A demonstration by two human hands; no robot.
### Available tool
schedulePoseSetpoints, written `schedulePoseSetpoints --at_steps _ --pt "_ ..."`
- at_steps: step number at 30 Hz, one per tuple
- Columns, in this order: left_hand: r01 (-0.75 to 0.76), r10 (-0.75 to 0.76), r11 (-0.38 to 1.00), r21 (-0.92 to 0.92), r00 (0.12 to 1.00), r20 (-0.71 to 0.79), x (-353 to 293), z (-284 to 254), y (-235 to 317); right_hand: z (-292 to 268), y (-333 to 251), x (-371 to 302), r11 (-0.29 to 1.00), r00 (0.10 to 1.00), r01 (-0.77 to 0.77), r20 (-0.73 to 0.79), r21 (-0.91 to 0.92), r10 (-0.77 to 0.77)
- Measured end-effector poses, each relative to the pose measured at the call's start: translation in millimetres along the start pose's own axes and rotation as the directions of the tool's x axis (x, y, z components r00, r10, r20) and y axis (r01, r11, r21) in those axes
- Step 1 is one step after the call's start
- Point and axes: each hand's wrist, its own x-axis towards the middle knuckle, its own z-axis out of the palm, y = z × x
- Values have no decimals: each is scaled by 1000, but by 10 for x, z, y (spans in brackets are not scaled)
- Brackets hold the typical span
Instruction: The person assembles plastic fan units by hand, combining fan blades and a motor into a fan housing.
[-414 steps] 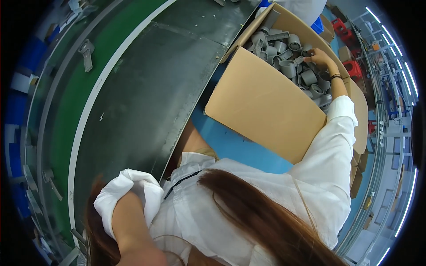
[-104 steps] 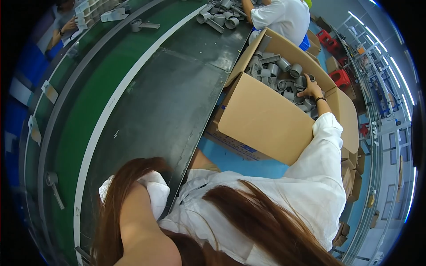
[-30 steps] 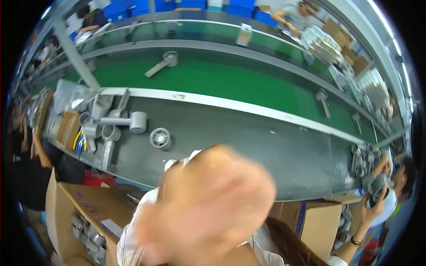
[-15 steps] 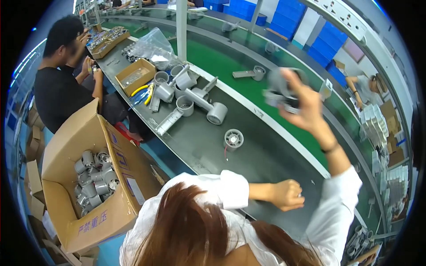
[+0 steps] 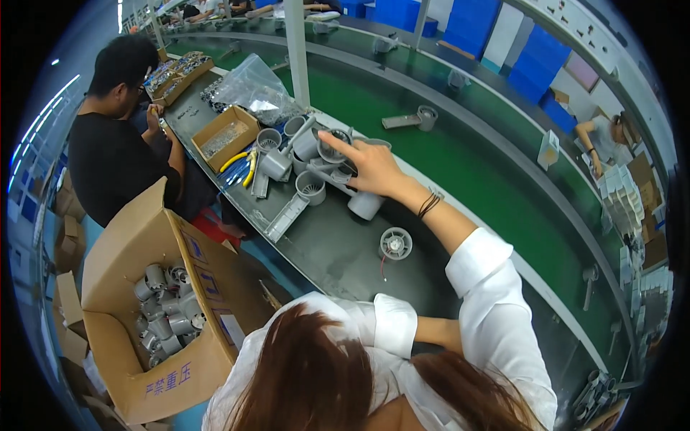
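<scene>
My right hand [image 5: 376,168] is over the bench at the near end of a pile of grey plastic housings. Its fingers and thumb are around a grey round housing [image 5: 335,148], with the index finger stretched along its top. Close by in the pile lie a cup-shaped housing with a long flat handle [image 5: 288,218] and another round housing [image 5: 366,206], partly under the hand. A small round fan unit [image 5: 395,244] with a red wire sits alone on the bench, nearer to me. My left forearm [image 5: 437,331] lies across my front; the right sleeve hides the left hand.
A large cardboard box [image 5: 108,287] of grey housings stands at the left. Beyond the pile are yellow-handled pliers [image 5: 249,169], a small carton [image 5: 230,136] and a plastic bag [image 5: 251,82]. A green conveyor [image 5: 496,194] runs alongside. A co-worker [image 5: 118,154] sits at the left.
My right hand has come left and down from above the conveyor to the pile, with the grey housing. My left fist, visible before, is now hidden behind the right sleeve.
</scene>
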Motion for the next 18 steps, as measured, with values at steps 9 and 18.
schedulePoseSetpoints --at_steps 9,18 --pt "44 -46 969 -244 999 -3 -75 24 -29 -239 -20 -78 913 964 -148 260 380 48" --pt "85 -77 958 -272 996 40 -11 -34 60 -348 29 -249 960 956 -192 260 205 135"
